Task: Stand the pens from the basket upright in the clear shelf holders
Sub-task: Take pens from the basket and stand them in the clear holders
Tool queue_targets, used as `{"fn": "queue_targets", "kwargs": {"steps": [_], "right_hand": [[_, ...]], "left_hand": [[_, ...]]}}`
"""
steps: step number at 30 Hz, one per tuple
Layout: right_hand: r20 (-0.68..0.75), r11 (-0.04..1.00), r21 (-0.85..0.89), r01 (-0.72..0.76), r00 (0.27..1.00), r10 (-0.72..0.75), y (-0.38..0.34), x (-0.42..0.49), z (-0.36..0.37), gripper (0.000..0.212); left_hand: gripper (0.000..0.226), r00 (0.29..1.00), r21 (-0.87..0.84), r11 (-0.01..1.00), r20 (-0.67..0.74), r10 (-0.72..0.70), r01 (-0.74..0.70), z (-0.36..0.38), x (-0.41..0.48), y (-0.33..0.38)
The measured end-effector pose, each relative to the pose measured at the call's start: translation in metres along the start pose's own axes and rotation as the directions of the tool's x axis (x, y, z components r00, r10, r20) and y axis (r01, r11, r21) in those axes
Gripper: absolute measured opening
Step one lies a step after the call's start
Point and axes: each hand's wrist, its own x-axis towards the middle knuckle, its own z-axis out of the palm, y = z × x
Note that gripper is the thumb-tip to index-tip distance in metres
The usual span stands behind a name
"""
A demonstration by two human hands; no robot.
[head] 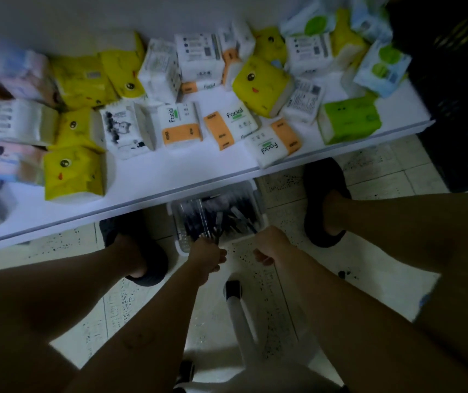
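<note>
White basket [183, 247] of dark pens [221, 217] on the floor [369, 177], half under a shelf [184, 171] of tissue packs [261, 86]. Left hand [207, 255] grip clamped round several pens, likely to lift them. Right hand [269, 245] curled at the rim, perhaps steadying; grip unclear.

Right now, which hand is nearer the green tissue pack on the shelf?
Right. The right hand sits at the basket's near right corner, below the green tissue pack; the left hand is farther left, at the pens.

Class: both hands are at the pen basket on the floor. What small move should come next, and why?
Probably lift the left hand with the pens it seems to grip; the basket sits partly under the shelf, and no holders show here.
</note>
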Motion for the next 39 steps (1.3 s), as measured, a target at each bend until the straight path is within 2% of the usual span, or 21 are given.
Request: {"fn": "queue_targets", "kwargs": {"steps": [2, 4, 5, 7, 10, 12, 15, 18, 24, 32, 36, 39], "right_hand": [[-0.002, 0.998, -0.054, 0.025, 1.0, -0.025, -0.002, -0.014, -0.004, 0.026], [-0.066, 0.993, -0.103, 0.065, 0.995, -0.072, -0.002, -0.028, -0.006, 0.021], [-0.085, 0.992, -0.072, 0.102, 0.99, -0.108, -0.002, -0.032, -0.006, 0.021], [-0.14, 0.974, -0.018, 0.227, 0.964, -0.227, -0.004, -0.044, -0.011, 0.027], [-0.176, 0.897, 0.076, 0.435, 0.892, -0.417, -0.017, -0.07, -0.026, 0.032], [-0.181, 0.842, 0.171, 0.512, 0.856, -0.484, -0.027, -0.09, -0.036, 0.027], [-0.187, 0.753, 0.421, 0.505, 0.861, -0.473, -0.039, -0.118, -0.051, 0.025], [-0.258, 0.7, 0.445, 0.559, 0.828, -0.497, -0.051, -0.146, -0.066, 0.027], [-0.365, 0.531, 0.386, 0.754, 0.654, -0.663, -0.079, -0.21, -0.095, 0.027], [-0.51, 0.213, 0.257, 0.943, 0.32, -0.799, -0.116, -0.282, -0.121, 0.021], [-0.558, 0.053, 0.265, 0.963, 0.198, -0.806, -0.134, -0.318, -0.135, 0.019], [-0.596, -0.016, 0.19, 0.982, 0.103, -0.796, -0.151, -0.34, -0.15, 0.02]], "left_hand": [[0.033, 1.0, -0.01, 1.0, 0.018, 0.013, -0.013, 0.001, -0.01, 0.005], [0.028, 0.998, -0.003, 0.999, 0.029, 0.05, -0.05, -0.002, -0.022, 0.011], [0.026, 0.997, -0.002, 0.997, 0.019, 0.08, -0.08, -0.004, -0.029, 0.014], [0.028, 0.981, 0.024, 0.983, -0.049, 0.186, -0.185, -0.009, -0.044, 0.022], [0.034, 0.912, 0.079, 0.928, -0.173, 0.373, -0.364, -0.022, -0.073, 0.035], [0.032, 0.877, -0.002, 0.89, -0.172, 0.448, -0.456, -0.03, -0.092, 0.045], [0.02, 0.836, -0.194, 0.814, -0.157, 0.526, -0.548, -0.037, -0.124, 0.066], [0.009, 0.792, -0.312, 0.732, -0.145, 0.593, -0.605, -0.039, -0.158, 0.092], [0.009, 0.613, -0.216, 0.576, -0.195, 0.765, -0.788, -0.04, -0.215, 0.133], [0.021, 0.285, -0.122, 0.263, -0.234, 0.929, -0.957, -0.044, -0.296, 0.173], [0.012, 0.216, -0.188, 0.169, -0.269, 0.939, -0.968, -0.052, -0.332, 0.201], [0.008, 0.139, -0.214, 0.071, -0.322, 0.936, -0.974, -0.056, -0.358, 0.225]]}}
